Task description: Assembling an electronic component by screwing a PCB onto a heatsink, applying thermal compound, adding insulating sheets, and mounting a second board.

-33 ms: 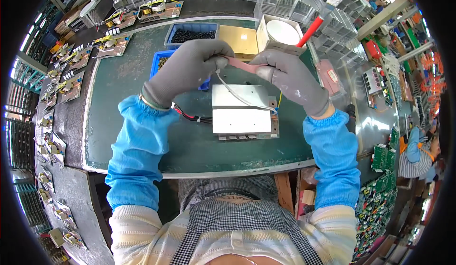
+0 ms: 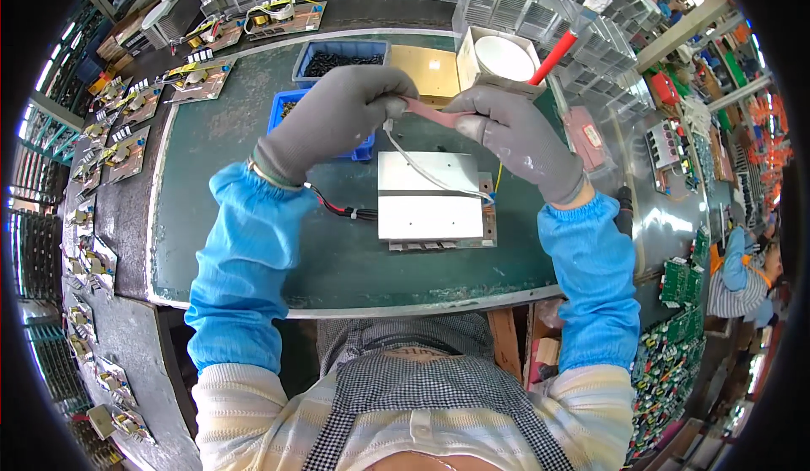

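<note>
Both of my hands wear grey gloves and are raised over the far half of the green bench mat. Between them stretches a short, flexible pink strip (image 2: 432,114). My left hand (image 2: 333,121) pinches its left end, and my right hand (image 2: 527,142) pinches the other. Below the strip lies a silver metal block (image 2: 430,216) with two flat, bright plates on top. A white cable (image 2: 412,164) runs from beneath my left hand's fingertips across the block to its right side. Red and black wires (image 2: 342,210) come out at the block's left.
Behind my left hand stand a blue-grey bin (image 2: 344,53) of small black parts and a blue bin (image 2: 281,110). A gold-coloured plate (image 2: 426,68) and a box with a white tub (image 2: 506,58) and red-handled brush (image 2: 554,56) sit farther back. Circuit boards (image 2: 198,80) line the left.
</note>
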`<state>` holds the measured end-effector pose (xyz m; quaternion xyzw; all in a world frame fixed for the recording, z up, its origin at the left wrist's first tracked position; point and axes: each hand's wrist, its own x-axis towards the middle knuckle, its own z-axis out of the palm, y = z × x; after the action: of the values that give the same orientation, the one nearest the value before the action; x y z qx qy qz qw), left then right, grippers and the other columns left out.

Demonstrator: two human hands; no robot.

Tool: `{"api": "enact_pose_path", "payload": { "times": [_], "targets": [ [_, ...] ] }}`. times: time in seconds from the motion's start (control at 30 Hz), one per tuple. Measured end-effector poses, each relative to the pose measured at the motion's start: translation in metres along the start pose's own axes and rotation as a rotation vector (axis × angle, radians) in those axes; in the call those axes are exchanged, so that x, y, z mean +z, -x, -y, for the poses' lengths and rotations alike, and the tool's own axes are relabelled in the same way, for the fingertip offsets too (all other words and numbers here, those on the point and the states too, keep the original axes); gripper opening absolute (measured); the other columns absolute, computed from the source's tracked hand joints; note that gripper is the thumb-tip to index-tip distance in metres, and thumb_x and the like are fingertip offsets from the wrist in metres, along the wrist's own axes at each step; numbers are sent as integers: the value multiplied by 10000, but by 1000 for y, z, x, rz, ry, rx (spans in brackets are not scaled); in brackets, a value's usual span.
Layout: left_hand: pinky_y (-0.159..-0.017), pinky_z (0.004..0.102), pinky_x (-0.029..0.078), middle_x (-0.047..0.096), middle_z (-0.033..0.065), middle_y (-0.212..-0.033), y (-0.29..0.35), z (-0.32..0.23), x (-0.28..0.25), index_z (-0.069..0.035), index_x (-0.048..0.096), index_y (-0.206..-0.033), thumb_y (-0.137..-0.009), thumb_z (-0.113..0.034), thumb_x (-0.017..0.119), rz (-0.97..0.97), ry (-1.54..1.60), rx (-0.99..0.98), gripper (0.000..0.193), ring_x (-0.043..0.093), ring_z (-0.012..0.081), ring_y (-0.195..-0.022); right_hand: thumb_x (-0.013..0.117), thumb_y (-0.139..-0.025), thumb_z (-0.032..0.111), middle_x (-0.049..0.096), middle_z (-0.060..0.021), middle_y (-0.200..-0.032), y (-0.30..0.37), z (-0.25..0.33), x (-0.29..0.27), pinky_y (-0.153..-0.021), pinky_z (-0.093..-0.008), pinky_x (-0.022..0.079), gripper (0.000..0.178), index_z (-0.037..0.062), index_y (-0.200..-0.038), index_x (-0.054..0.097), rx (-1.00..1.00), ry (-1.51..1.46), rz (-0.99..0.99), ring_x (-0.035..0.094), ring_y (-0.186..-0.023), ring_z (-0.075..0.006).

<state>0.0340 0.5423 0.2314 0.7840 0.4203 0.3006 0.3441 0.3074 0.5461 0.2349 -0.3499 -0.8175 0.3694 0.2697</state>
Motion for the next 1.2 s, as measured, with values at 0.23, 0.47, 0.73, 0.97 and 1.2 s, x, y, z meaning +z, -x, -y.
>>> {"api": "enact_pose_path", "payload": {
  "times": [0.23,0.47,0.73,0.97,1.2],
  "targets": [
    [-840,300,514,694,74,-928,-31,19,-18,4,693,-1150,-974,-64,649,161,-191,-9,194,622,143,-882,641,-988,158,716,-100,-947,-23,-4,6,-841,-333,515,251,-3,-1163,721,180,-10,3,666,-894,-180],
    [-809,277,532,692,26,-958,-8,22,-33,22,686,-1182,-1005,-135,649,95,179,-161,239,634,112,-855,731,-898,218,669,-137,-1080,-1,15,15,-891,-399,527,241,11,-1020,713,-144,232,-249,655,-981,-287],
    [-792,231,518,673,2,-950,15,28,-41,1,669,-1206,-1020,-221,654,0,398,-295,290,602,63,-830,738,-799,176,625,-133,-1188,49,55,19,-902,-473,518,244,20,-973,667,-258,657,-28,606,-1103,-332],
    [-808,239,549,689,24,-991,25,28,-32,6,666,-1227,-1036,-208,643,-143,385,-375,288,638,79,-855,696,-871,103,672,-130,-996,80,40,29,-807,-467,522,259,51,-1122,657,-95,552,-114,653,-937,-333],
    [-848,244,547,682,26,-1030,28,36,-26,5,643,-1278,-1033,-199,640,-204,439,-451,319,643,86,-926,687,-907,72,680,-129,-884,86,12,38,-719,-431,536,313,54,-1218,653,-35,392,-355,673,-810,-325]
  ]
}}
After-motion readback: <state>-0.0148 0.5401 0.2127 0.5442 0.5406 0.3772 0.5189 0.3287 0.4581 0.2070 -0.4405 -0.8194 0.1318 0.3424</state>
